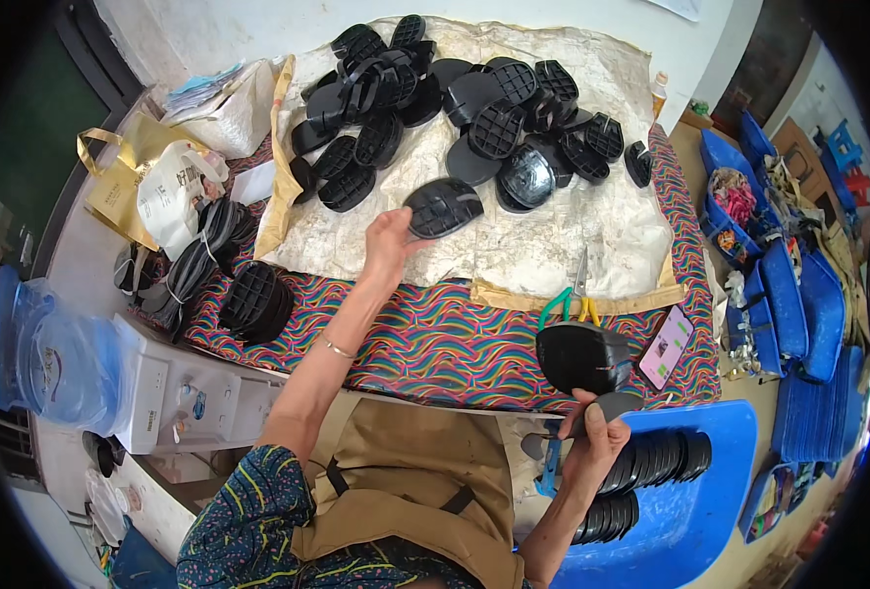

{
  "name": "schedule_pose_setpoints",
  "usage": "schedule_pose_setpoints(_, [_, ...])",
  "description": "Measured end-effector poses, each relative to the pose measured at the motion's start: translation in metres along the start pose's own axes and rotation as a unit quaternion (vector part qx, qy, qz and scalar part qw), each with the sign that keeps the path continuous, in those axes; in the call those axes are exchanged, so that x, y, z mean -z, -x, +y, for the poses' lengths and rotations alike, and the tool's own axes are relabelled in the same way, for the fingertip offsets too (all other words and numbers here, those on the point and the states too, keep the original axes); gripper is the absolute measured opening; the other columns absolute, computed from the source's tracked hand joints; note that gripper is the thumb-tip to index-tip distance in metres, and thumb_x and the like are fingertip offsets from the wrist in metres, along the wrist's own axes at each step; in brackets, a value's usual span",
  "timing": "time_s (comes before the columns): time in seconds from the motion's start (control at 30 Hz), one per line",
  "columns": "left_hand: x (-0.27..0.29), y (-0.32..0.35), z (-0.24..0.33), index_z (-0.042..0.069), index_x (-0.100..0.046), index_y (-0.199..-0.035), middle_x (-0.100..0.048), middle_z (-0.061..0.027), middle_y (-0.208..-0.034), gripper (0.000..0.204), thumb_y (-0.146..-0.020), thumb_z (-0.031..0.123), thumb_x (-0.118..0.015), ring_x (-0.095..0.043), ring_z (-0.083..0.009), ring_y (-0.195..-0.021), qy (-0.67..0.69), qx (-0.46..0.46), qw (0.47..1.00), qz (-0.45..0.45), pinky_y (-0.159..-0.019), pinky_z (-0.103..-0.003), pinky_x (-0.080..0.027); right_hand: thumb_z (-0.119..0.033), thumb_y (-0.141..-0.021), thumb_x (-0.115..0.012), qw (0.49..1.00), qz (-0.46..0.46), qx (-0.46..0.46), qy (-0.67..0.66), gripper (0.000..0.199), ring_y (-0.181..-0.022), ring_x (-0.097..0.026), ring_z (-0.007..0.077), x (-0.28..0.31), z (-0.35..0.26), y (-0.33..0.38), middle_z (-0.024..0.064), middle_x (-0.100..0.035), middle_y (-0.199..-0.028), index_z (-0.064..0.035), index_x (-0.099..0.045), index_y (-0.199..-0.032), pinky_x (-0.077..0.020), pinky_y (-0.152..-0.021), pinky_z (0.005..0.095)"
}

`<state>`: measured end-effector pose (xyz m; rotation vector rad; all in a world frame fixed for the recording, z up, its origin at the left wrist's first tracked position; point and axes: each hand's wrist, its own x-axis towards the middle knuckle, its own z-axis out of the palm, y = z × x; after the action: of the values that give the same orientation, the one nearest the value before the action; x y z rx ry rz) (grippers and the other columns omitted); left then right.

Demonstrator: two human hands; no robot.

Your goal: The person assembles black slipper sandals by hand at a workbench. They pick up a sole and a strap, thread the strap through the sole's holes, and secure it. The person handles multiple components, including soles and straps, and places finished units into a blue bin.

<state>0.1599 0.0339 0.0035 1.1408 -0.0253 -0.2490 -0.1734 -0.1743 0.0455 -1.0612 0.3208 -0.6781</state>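
Apparently mid-handling, the left hand (390,236) pinches a black sole piece (444,208) at twelve o'clock, the right hand (597,442) a dark flat piece (620,403) at four, the next move likely needing firm grips.

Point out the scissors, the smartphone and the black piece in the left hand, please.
Scissors (579,286): head view, blades near the pivot.
Smartphone (665,348): head view, middle of the screen.
Black piece (445,208) in left hand (388,240): head view, its visible face.

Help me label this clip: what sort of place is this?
Probably a workshop: black moulded pieces heaped on a stained sheet, scissors at its edge, similar ones lined up in a blue tub.
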Motion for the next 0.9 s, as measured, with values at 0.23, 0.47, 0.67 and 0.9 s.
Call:
schedule_pose_setpoints(0.23, [-0.003, -0.007, -0.026, -0.009, -0.041, -0.139, -0.049, -0.0233, -0.136, 0.056, -0.087, 0.0, -0.059, -0.051, -0.0346, -0.126, -0.423, -0.22, 0.879, -0.022, -0.106, -0.047, -0.041, -0.01, -0.089, -0.066, 0.998, -0.007, -0.029, 0.057, 0.016, -0.058, -0.06, 0.0146, -0.007, 0.0, 0.008, 0.0172, -0.073, -0.093, 0.005, -0.071, -0.089, -0.0444, -0.055, 0.027])
schedule_pose_setpoints(0.47, [-0.016, 0.001, -0.019, -0.013, -0.005, -0.149, -0.02, -0.0374, -0.152, 0.093, -0.082, 0.004, -0.066, -0.027, -0.0513, -0.14, -0.664, -0.297, 0.684, 0.061, -0.117, -0.046, -0.026, -0.011, -0.09, -0.066, 0.998, -0.032, -0.051, 0.026, 0.019, -0.06, -0.06, 0.014, -0.019, 0.001, 0.006, 0.0163, -0.072, -0.088, 0.0066, -0.071, -0.09, -0.0433, -0.056, 0.0265])
schedule_pose_setpoints(0.67, [-0.038, 0.078, 0.037, -0.003, -0.044, -0.139, -0.047, -0.0189, -0.137, 0.069, -0.078, 0.004, -0.075, -0.054, -0.024, -0.117, -0.396, -0.163, 0.898, -0.1, -0.098, -0.036, -0.045, -0.011, -0.091, -0.065, 0.992, -0.053, -0.099, 0.061, 0.018, -0.061, -0.058, 0.0122, -0.029, 0.003, 0.005, 0.0134, -0.071, -0.085, 0.0063, -0.071, -0.092, -0.0435, -0.058, 0.0254])
schedule_pose_setpoints(0.9, [-0.063, 0.172, 0.041, 0.008, -0.051, -0.139, -0.048, -0.016, -0.123, 0.072, -0.076, 0.019, -0.083, -0.053, -0.0291, -0.115, -0.415, -0.156, 0.85, -0.284, -0.088, -0.037, -0.05, -0.017, -0.09, -0.068, 0.975, -0.122, -0.185, 0.025, 0.024, -0.058, -0.06, 0.0154, -0.056, 0.035, 0.003, 0.0154, -0.072, -0.089, 0.0059, -0.073, -0.094, -0.049, -0.059, 0.027])
